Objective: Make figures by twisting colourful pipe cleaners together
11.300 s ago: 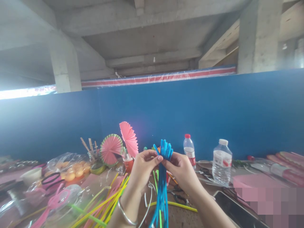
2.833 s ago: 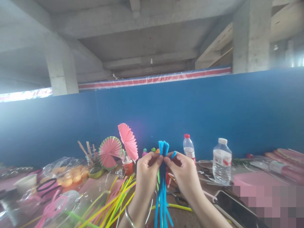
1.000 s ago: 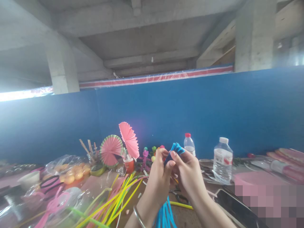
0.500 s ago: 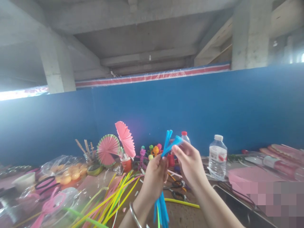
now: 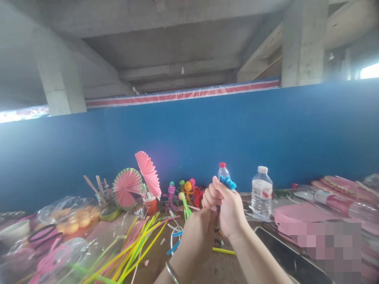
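Observation:
My right hand (image 5: 226, 207) is closed in a fist around a bundle of blue pipe cleaners (image 5: 227, 182); their fuzzy ends stick out at the top, beside the thumb. Just below and to the left, my left hand (image 5: 199, 228) is closed too, pressed against the right one. Its fingers are mostly hidden, and so is the middle of the bundle. Blue lengths (image 5: 173, 247) show left of the left wrist; whether they belong to the held bundle I cannot tell. Behind the hands stands a green pipe-cleaner figure (image 5: 186, 209) with a pale yellow head.
Loose yellow and green pipe cleaners (image 5: 139, 248) spread over the table at left. Pink paper fans (image 5: 128, 187) stand in a cup behind them. Several small coloured figures (image 5: 188, 188), a water bottle (image 5: 262, 195), a black tablet-like slab (image 5: 291, 256) and pink sheets (image 5: 299, 213) lie around.
The right hand has gone from pinching the bundle's blue tips to a fist around its upper end. The left hand stays below, and the long blue strands no longer hang under it.

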### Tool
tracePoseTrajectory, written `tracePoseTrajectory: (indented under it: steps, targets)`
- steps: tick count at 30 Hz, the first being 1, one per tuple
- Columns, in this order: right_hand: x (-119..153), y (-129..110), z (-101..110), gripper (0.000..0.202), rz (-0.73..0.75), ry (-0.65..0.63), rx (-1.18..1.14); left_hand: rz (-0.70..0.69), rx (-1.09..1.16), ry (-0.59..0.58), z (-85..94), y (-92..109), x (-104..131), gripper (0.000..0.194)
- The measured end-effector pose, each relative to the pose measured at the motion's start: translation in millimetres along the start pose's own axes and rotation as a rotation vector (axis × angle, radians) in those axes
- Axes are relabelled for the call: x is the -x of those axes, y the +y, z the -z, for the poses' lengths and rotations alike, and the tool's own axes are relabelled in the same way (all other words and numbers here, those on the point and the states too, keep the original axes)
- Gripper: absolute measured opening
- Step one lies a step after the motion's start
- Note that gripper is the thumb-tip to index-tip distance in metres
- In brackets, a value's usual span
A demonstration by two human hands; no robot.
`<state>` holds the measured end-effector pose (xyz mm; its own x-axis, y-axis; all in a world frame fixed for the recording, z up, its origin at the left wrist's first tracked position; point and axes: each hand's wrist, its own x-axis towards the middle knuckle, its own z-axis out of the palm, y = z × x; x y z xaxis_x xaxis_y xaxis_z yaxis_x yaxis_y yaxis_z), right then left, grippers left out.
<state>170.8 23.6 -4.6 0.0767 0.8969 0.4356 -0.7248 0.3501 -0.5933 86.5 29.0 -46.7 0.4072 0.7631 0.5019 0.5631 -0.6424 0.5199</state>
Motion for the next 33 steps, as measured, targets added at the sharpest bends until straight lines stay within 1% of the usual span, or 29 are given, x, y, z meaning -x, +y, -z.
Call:
tracePoseTrajectory:
  steps: [6,8,10,13,15,22,24,27,30,33]
  targets:
    - [4.5,-18.1,-0.3,0.046,-0.056,0.006,-0.117,-0.078,-0.09,0.028,-0.7,3.2,4.2,0.021]
    - [5.2,-25.5,1.7,0.046,-0.095,0.004,-0.163,-0.118,-0.127,0.021,-0.8,2.1,4.0,0.016]
    - [6.6,-34.3,3.8,0.046,-0.101,0.013,-0.208,-0.164,-0.189,0.012,-0.1,0.4,3.0,0.014]
    - [10.2,-49.1,6.9,0.046,-0.077,0.016,-0.272,-0.245,-0.296,0.006,1.6,-3.1,1.5,0.016]
    - [13.0,-58.0,9.0,0.045,-0.054,0.014,-0.289,-0.296,-0.311,0.005,2.6,-5.9,1.3,0.019]
    - [22.9,-79.3,17.1,0.044,0.089,0.013,-0.238,-0.401,-0.167,-0.086,7.6,-15.8,2.0,0.02]
    - [24.9,-85.0,22.3,0.043,0.134,0.031,-0.218,-0.395,-0.109,-0.116,10.5,-18.0,0.7,0.022]
    - [24.8,-93.2,32.5,0.042,0.208,0.056,-0.203,-0.347,-0.054,-0.179,15.2,-19.3,-2.3,0.027]
    - [22.0,-98.8,40.5,0.041,0.221,0.092,-0.207,-0.268,-0.022,-0.24,20.1,-18.7,-5.2,0.027]
    - [19.4,-102.9,44.6,0.039,0.223,0.16,-0.24,-0.205,0.029,-0.293,26.3,-18.8,-7.1,0.027]
